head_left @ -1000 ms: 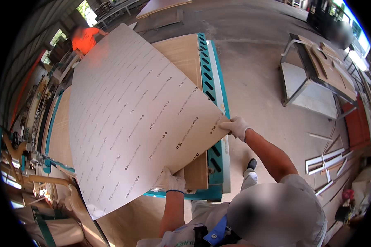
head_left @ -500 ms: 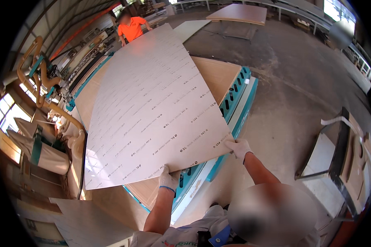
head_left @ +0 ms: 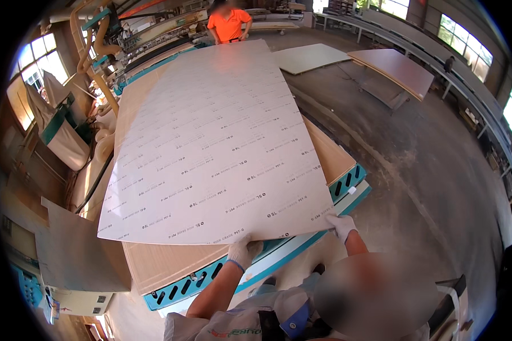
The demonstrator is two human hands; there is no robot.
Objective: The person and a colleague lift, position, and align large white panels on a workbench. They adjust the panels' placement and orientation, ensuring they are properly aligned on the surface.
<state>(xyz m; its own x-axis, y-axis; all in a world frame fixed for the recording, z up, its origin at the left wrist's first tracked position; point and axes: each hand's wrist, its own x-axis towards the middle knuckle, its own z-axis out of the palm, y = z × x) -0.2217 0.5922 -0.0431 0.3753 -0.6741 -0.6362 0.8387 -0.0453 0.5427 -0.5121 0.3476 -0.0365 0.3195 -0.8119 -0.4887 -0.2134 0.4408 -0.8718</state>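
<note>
Off-white, glossy panel [head_left: 210,148], large and four-cornered, its face printed with repeating rows of small dark lettering; an orange tinge showed on its sheen at the far end. It stood askew above a brown board [head_left: 162,264] on a slotted teal table [head_left: 355,198], its near left corner jutting past the board. Left hand [head_left: 244,251], white-gloved: closed on the near edge, thumb on the top face, fingers mostly hidden underneath. Right hand [head_left: 341,227], likewise gloved: pinched closed about the near right corner, thumb uppermost. Beyond the far edge stood a co-worker in an orange shirt [head_left: 230,25]; whether that person touched the panel could not be told.
</note>
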